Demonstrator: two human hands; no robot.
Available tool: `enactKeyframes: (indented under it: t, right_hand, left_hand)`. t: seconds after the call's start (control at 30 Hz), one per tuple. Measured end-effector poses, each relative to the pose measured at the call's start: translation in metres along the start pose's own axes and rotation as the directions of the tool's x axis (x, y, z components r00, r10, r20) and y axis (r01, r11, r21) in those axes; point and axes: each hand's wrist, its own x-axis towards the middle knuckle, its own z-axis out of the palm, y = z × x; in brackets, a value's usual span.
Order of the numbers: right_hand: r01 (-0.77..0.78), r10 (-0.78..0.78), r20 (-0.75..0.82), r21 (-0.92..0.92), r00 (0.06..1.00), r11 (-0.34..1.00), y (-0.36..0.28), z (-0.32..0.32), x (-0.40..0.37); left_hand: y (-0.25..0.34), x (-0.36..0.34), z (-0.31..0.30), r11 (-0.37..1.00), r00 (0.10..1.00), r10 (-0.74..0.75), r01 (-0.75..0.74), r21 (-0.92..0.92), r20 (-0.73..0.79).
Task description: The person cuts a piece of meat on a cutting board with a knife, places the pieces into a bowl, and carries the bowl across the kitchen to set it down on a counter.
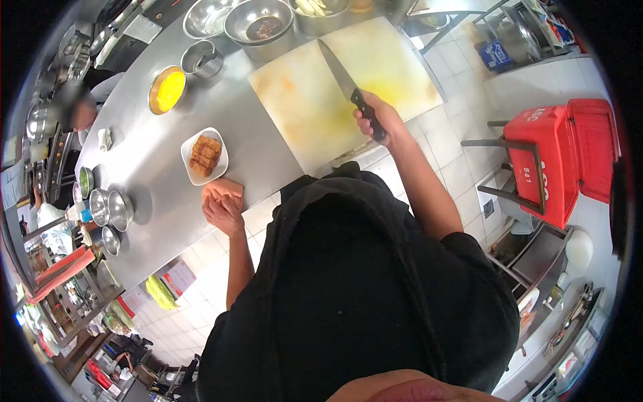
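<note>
My right hand is wrapped round the black handle of a kitchen knife. Its blade points away from me over a white cutting board with yellow stains. At the table's near edge my left hand has its fingers bunched on a folded salmon-pink cloth. Just beyond that cloth stands a square white dish holding browned, fried-looking food, cut into pieces.
Metal bowls line the far side of the steel table. A bowl of yellow liquid and a small metal pot stand beyond the dish. Smaller bowls sit at left, near another person. A red bin is at right.
</note>
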Motion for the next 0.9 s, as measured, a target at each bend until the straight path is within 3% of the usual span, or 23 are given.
enactKeyframes:
  t: [0.13,0.2,0.27,0.37,0.5,0.6,0.73,0.83,0.9]
  right_hand:
    - [-0.121,0.063,0.155,0.402,0.986,0.908,-0.022,-0.010,0.016]
    - [-0.070,-0.005,0.153,0.482,0.988,0.873,-0.032,-0.007,0.015]
    - [0.090,-0.079,-0.044,0.431,0.996,0.898,-0.035,0.004,0.005]
    - [0.088,-0.067,-0.087,0.269,0.994,0.959,-0.034,0.015,-0.011]
    - [-0.006,0.004,0.017,0.151,1.000,0.989,-0.017,0.024,-0.010]
    - [0.038,-0.033,-0.067,0.073,0.997,0.997,-0.011,0.034,-0.001]
    - [0.044,-0.041,-0.043,0.081,0.998,0.996,-0.006,0.000,0.011]
    - [0.150,-0.133,-0.160,0.094,0.978,0.984,-0.005,-0.016,0.005]
    - [0.193,-0.180,-0.157,0.074,0.971,0.978,-0.006,-0.021,0.003]
  left_hand:
    - [-0.003,-0.001,0.002,1.000,1.000,0.003,-0.003,-0.011,-0.007]
    - [-0.005,-0.002,0.004,1.000,1.000,0.013,-0.014,-0.020,-0.019]
    - [-0.008,-0.003,0.006,0.998,0.999,0.040,-0.041,-0.038,-0.032]
    - [-0.004,-0.003,0.005,0.999,0.999,0.027,-0.029,-0.046,-0.038]
    - [-0.003,-0.002,0.007,0.999,0.999,0.019,-0.021,-0.033,-0.045]
    - [0.002,0.000,0.003,1.000,0.999,0.004,-0.005,-0.017,-0.045]
    - [-0.001,0.000,0.005,1.000,0.999,-0.004,0.005,0.021,-0.033]
    - [-0.001,-0.002,0.005,1.000,0.999,-0.006,0.006,0.008,-0.033]
    - [-0.003,-0.003,0.006,1.000,0.999,0.000,0.000,-0.002,-0.038]
